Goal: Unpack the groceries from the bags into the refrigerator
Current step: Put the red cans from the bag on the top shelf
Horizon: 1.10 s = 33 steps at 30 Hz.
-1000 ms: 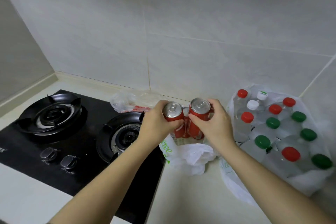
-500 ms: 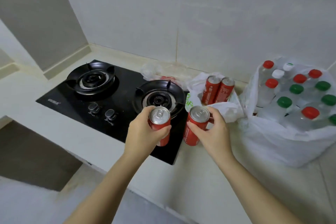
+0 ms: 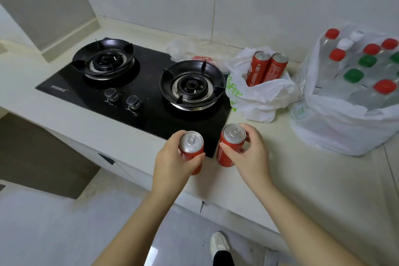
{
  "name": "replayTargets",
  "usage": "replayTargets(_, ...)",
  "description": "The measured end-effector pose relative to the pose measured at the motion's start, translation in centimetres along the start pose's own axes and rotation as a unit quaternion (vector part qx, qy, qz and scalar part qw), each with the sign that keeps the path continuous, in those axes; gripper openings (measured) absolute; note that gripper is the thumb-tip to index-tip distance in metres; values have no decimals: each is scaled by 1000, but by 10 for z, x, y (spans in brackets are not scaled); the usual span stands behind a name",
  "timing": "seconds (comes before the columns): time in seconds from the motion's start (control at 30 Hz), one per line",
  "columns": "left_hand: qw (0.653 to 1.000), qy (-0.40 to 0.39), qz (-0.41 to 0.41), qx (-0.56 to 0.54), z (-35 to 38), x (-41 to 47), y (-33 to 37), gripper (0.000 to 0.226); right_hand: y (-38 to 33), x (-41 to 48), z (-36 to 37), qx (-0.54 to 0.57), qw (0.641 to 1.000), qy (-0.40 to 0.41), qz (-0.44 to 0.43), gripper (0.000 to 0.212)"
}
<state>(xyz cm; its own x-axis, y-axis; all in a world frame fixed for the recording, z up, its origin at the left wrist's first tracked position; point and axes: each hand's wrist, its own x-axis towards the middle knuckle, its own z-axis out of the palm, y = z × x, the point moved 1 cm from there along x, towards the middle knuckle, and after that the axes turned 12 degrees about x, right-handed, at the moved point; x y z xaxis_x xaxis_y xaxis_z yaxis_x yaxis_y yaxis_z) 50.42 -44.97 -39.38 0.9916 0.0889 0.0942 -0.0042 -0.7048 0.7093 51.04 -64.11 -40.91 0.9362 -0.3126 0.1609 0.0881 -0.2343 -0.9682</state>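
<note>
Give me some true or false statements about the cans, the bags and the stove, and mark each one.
1. The left hand grips the left can and the right hand grips the right can. True.
2. The small bag holds no cans. False: two red cans stand in it.
3. The big bag holds bottles with red, green and white caps. True.
4. A pot sits on the right burner. False: no pot is on either burner.
5. The stove has four knobs. False: it shows two knobs.
</note>
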Motion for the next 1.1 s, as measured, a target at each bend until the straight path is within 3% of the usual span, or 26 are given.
replayTargets(0.3, 999, 11, -14, -33, 9, -9, -9, 61, 10, -11, 2, 48, 998, 1, 45, 74)
replayTargets(0.4, 998, -1, -28, -64, 18, -14, -19, 78, 25, -15, 5, 92, 993, -3, 70, 85)
replayTargets(0.53, 991, 1, -59, -116, 38, -27, -45, 95, 49, -24, 10, 145, 984, -18, 102, 81)
replayTargets(0.77, 989, 35, -43, -140, 62, -28, -58, 81, 79, -27, 21, 188, 976, 13, 105, 71)
replayTargets(0.97, 988, 31, -85, -126, 71, -26, -59, 61, 90, -28, 26, 178, 977, 41, 109, 64)
replayTargets(1.1, 983, 44, -100, -148, 62, -31, -53, 59, 75, -31, 25, 172, 978, 50, 108, 61)
